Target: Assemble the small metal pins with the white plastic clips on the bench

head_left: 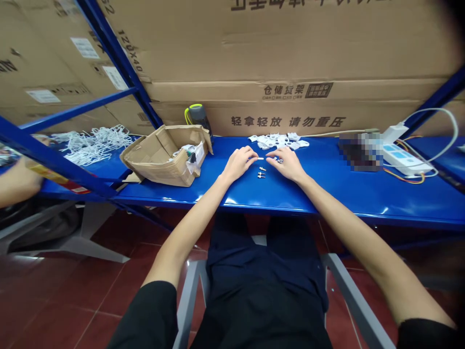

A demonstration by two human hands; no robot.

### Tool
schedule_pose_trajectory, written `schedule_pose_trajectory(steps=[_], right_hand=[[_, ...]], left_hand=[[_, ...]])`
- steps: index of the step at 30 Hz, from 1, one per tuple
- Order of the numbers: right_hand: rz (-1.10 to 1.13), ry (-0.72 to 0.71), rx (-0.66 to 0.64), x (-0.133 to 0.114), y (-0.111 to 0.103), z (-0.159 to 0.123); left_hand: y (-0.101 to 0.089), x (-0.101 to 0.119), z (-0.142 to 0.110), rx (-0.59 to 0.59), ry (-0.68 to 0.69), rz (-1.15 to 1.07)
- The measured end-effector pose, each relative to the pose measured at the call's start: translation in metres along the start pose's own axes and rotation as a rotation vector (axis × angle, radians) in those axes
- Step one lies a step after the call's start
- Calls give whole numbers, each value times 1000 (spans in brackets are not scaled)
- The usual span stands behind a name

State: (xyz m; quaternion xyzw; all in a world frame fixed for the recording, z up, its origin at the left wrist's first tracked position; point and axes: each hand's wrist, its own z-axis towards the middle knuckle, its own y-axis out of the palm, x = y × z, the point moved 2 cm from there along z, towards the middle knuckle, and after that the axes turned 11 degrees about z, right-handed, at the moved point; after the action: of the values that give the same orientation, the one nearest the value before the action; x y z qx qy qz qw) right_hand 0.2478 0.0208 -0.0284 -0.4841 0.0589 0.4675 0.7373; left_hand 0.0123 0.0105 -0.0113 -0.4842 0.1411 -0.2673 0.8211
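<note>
While a tiny white stick-shaped piece (260, 158) points sideways between the hands, the left hand (238, 163) pinches one end. The right hand (288, 165) is just apart, bent; I cannot tell its hold. Small silver metal pins (261, 175) lie nearby on the shiny blue worktop (327, 191).

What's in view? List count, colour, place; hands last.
metal pieces: several, silvery, centre
slim piece: one, white, centre
flat parts: pile, white, rear centre
open box: one, brown, left
cylinder: one, dark grey, behind box
wires: heap, white, far left
power strip: one, white, right
pixelated item: one, dark, right
cardboard: several, brown, behind
shelving: several, blue, throughout
chairs: two, grey, below
floor tiles: several, red, below
another person's arm: one, bare, left edge
left hand: one, at slim piece
right hand: one, by metal pieces
</note>
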Motion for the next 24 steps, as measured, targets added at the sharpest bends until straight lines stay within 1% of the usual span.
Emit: schedule_pose_trajectory(steps=[3,6,10,16,20,24], right_hand=[[59,-28,-5,-1,3,1],[86,-73,-10,0,3,1],[44,-137,4,-2,-1,1],[-81,-203,-23,-17,-5,0],[-66,-167,-7,-16,-6,1],[-112,-33,54,0,-12,2]], left_hand=[[-2,8,0,31,82,7],[-2,11,0,46,124,-3],[1,8,-1,82,103,-62],[3,2,-1,94,56,-190],[1,4,0,91,55,-233],[1,2,0,92,-2,-224]])
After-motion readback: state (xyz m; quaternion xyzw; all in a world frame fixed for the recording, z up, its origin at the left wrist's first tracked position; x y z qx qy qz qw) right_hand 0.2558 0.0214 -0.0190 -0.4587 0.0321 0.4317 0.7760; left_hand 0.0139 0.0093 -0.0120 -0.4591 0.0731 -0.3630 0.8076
